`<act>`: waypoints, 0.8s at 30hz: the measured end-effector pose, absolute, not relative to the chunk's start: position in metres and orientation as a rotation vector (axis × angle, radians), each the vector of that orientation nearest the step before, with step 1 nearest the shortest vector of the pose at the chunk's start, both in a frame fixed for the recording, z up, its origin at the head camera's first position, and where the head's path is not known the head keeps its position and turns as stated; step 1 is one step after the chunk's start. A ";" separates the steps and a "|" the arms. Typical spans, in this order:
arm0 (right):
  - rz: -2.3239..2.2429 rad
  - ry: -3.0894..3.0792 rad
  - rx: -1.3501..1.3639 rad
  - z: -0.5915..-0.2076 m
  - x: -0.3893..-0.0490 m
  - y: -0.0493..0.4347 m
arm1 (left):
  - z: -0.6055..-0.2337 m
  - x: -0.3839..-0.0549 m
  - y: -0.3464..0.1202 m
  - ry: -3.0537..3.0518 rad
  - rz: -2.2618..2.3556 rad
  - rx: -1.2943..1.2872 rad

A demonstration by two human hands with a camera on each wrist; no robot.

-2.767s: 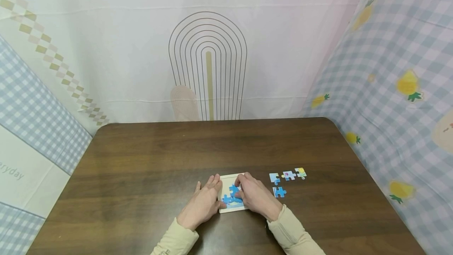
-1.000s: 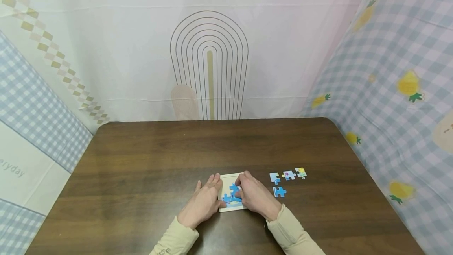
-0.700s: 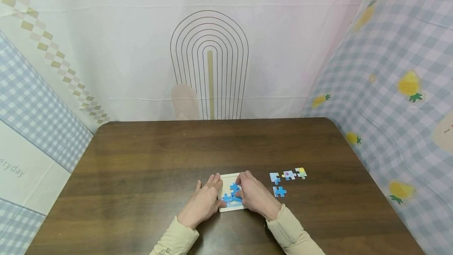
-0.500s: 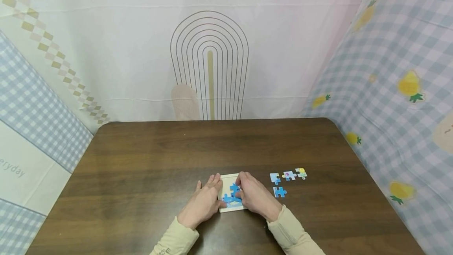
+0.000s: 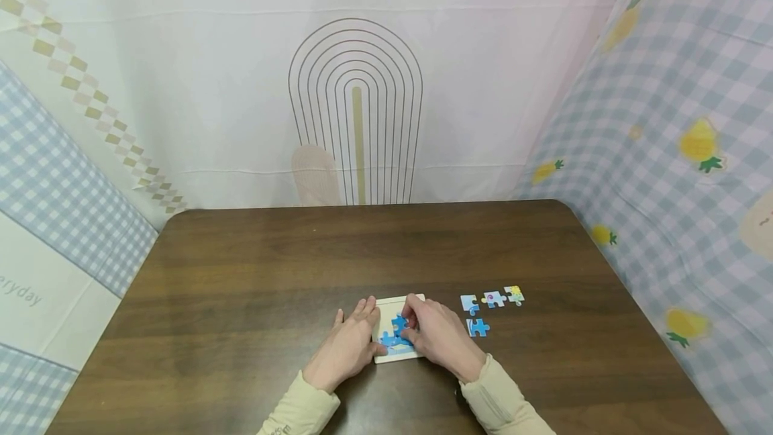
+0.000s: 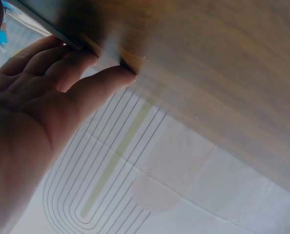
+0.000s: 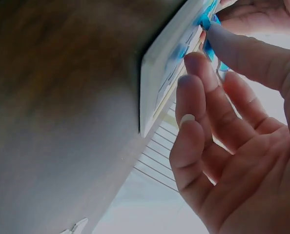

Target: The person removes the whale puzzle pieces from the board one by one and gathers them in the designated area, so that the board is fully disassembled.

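Observation:
A shallow light wooden puzzle tray (image 5: 385,311) lies on the table, partly hidden under both hands. Blue jigsaw pieces (image 5: 387,339) fill its near part. At the tray's left side rests my left hand (image 5: 345,349), fingers stretched along the edge and thumb on the near left corner. My right hand (image 5: 443,337) reaches over the tray from the right. Between its thumb and fingers it pinches a blue jigsaw piece (image 5: 399,325), seen tilted on edge in the right wrist view (image 7: 208,50). In the left wrist view, my left hand's fingertips (image 6: 128,73) touch the tabletop.
Right of the tray lie several loose jigsaw pieces: a pale blue one (image 5: 469,303), a white and purple one (image 5: 494,299), a yellow one (image 5: 514,295) and a blue one (image 5: 478,327). A patterned cloth (image 5: 471,99) hangs behind the brown table (image 5: 253,274).
My right hand has shifted slightly right and its fingers have drawn apart a little, uncovering the tray's far right corner. My left hand and the loose pieces stay in place.

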State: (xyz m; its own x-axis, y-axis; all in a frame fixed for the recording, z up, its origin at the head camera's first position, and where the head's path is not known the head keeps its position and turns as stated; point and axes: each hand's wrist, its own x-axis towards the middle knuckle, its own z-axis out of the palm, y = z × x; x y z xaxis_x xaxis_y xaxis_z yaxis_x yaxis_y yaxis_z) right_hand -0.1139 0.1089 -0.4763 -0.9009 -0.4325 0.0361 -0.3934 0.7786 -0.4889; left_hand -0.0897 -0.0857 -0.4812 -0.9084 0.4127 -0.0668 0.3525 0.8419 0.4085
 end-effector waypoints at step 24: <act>-1.140 2.715 -0.541 -0.468 -0.114 0.122 | -0.478 -0.090 -0.086 2.829 0.609 0.565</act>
State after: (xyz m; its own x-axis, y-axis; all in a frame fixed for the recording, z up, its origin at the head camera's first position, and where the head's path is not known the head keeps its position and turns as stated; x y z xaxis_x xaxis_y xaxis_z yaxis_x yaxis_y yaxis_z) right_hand -0.1141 0.1216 -0.4678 -0.9242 -0.3820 0.0039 -0.2702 0.6466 -0.7134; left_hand -0.0897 -0.0859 -0.4781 -0.9087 0.4038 -0.1063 0.3243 0.8428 0.4295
